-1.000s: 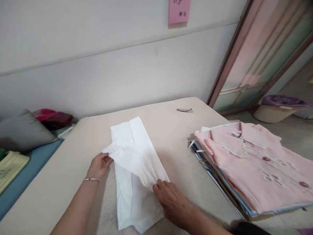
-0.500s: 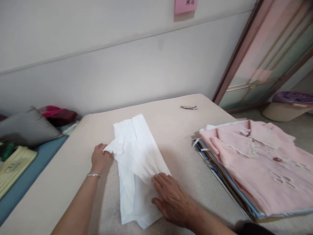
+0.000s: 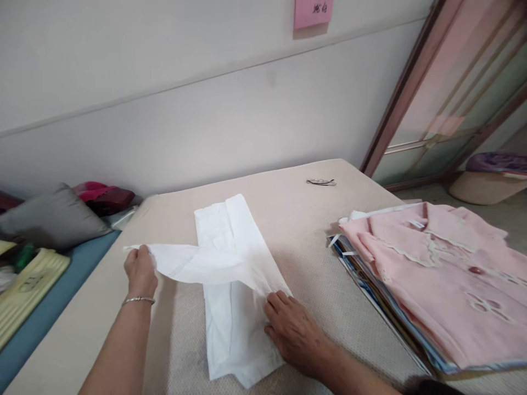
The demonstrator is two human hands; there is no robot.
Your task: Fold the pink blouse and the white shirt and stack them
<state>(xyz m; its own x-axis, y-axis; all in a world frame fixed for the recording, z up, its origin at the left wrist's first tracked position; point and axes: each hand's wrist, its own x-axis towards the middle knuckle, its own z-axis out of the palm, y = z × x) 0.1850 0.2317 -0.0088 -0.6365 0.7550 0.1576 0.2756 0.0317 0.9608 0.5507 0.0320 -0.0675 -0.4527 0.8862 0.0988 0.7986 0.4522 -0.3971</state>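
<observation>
A white shirt (image 3: 230,329) lies folded into a long narrow strip on the bed. My left hand (image 3: 141,270), with a silver bracelet at the wrist, is closed on the end of its sleeve (image 3: 185,262). The sleeve is lifted off the bed and stretched leftward across the strip. At the strip's right edge, my right hand (image 3: 294,329) is closed on the cloth, where creases run into the fingertips. Its thumb lies close to the fingers and is partly hidden.
Right of the shirt is a stack of folded clothes topped by a pink blouse (image 3: 448,312). Eyeglasses (image 3: 321,182) lie near the bed's far edge. A grey cushion (image 3: 57,216) and a yellow item (image 3: 35,282) sit at left. Beyond the bed stand a wall and a bin (image 3: 486,186).
My left hand has moved left and slightly up, drawing the sleeve out from a crumpled lie into a taut band. My right hand stays at the shirt's right edge, its thumb nearer the fingers.
</observation>
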